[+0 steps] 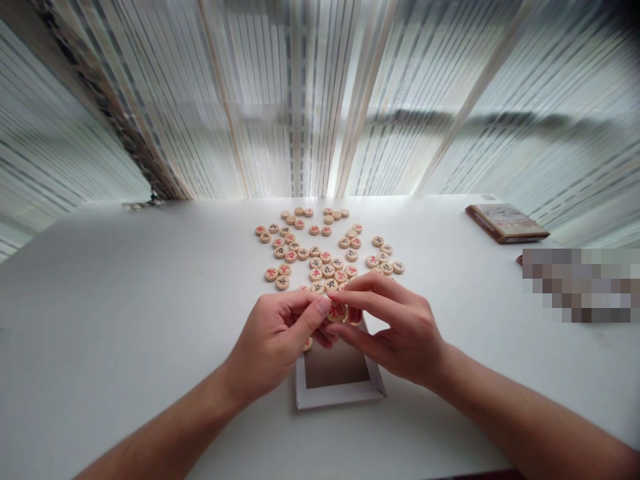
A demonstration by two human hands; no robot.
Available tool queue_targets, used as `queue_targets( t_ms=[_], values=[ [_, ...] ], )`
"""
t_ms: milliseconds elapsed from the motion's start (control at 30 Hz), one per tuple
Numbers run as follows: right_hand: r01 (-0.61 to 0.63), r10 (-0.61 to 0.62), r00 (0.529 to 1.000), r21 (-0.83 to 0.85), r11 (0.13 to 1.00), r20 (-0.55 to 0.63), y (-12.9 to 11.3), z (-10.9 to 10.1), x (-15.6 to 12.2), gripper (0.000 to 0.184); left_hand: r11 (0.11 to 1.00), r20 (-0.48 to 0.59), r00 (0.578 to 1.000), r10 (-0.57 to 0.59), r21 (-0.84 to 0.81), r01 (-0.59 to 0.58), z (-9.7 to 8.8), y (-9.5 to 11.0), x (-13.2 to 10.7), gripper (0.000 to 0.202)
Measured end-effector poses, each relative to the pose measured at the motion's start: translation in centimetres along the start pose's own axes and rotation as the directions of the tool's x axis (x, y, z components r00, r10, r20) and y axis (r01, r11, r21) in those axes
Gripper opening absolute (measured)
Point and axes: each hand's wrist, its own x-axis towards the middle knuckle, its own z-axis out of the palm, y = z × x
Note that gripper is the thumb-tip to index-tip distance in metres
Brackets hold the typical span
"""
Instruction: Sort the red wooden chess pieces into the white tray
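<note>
My left hand is closed, its thumb and fingers pinching a round wooden Chinese chess piece with a red character. My right hand meets it from the other side, fingertips and thumb around the same chess piece. Just under my hands sits a shallow white box with a grey-brown inside. One more chess piece shows partly beside my left fingers, by the box's left wall. Beyond my hands several loose chess pieces lie scattered, some with red characters, some with black, a few blank side up. My fingers hide the nearest ones.
All of this rests on a white table. At the right back lies a flat brown-edged box with a picture on top. In front of it, a blurred-out patch covers another object. Striped sheer curtains hang behind the far edge.
</note>
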Motion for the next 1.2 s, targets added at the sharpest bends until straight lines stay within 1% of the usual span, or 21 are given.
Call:
queue_targets(
  t_ms=[167, 267, 333, 400, 467, 533, 633, 733, 1000, 1200],
  values=[
    [0.001, 0.0, 1.0, -0.017, 1.0, 0.019, -0.3, -0.1, 0.2, 0.027, 0.999, -0.02, 1.0, 0.009, 0.037, -0.008, -0.1, -0.2, 0.0, 0.034],
    [-0.015, 0.017, 0.999, -0.047, 0.999, 0.032, -0.5, -0.2, 0.1, 0.024, 0.997, -0.068, 0.997, 0.024, 0.078, -0.018, -0.2, -0.3, 0.0, 0.036],
    [-0.024, 0.027, 0.998, -0.064, 0.998, 0.049, -0.6, -0.2, -0.1, 0.022, 0.995, -0.14, 0.989, 0.056, 0.091, -0.044, -0.6, -0.4, 0.2, 0.039],
    [-0.026, 0.032, 0.996, -0.078, 0.997, 0.082, -0.8, -0.2, -0.2, 0.02, 0.991, -0.238, 0.965, 0.109, 0.104, -0.086, -1.1, -0.5, 0.5, 0.039],
    [-0.025, 0.038, 0.989, -0.09, 0.996, 0.145, -0.9, 0.1, -0.4, 0.015, 0.983, -0.32, 0.935, 0.153, 0.143, -0.111, -1.6, -0.7, 0.9, 0.036],
    [-0.014, 0.039, 0.974, -0.11, 0.994, 0.223, -1.0, 0.5, -0.6, 0.011, 0.977, -0.363, 0.915, 0.177, 0.176, -0.12, -2.1, -1.1, 1.3, 0.035],
    [0.011, 0.039, 0.95, -0.159, 0.987, 0.311, -1.0, 1.2, -0.9, 0.011, 0.97, -0.362, 0.913, 0.188, 0.215, -0.114, -2.3, -1.7, 1.7, 0.035],
    [0.033, 0.043, 0.937, -0.21, 0.977, 0.347, -1.0, 1.9, -1.1, 0.013, 0.955, -0.342, 0.92, 0.193, 0.281, -0.096, -2.2, -2.2, 1.8, 0.036],
    [0.105, 0.005, 0.928, -0.274, 0.956, 0.373, -0.9, 2.7, -1.4, 0.015, 0.927, -0.314, 0.923, 0.223, 0.36, -0.102, -2.0, -2.3, 1.6, 0.038],
    [0.126, -0.037, 0.934, -0.23, 0.965, 0.355, -0.7, 2.7, -1.6, 0.01, 0.924, -0.309, 0.923, 0.228, 0.367, -0.105, -2.0, -2.4, 1.6, 0.038]
  ],
)
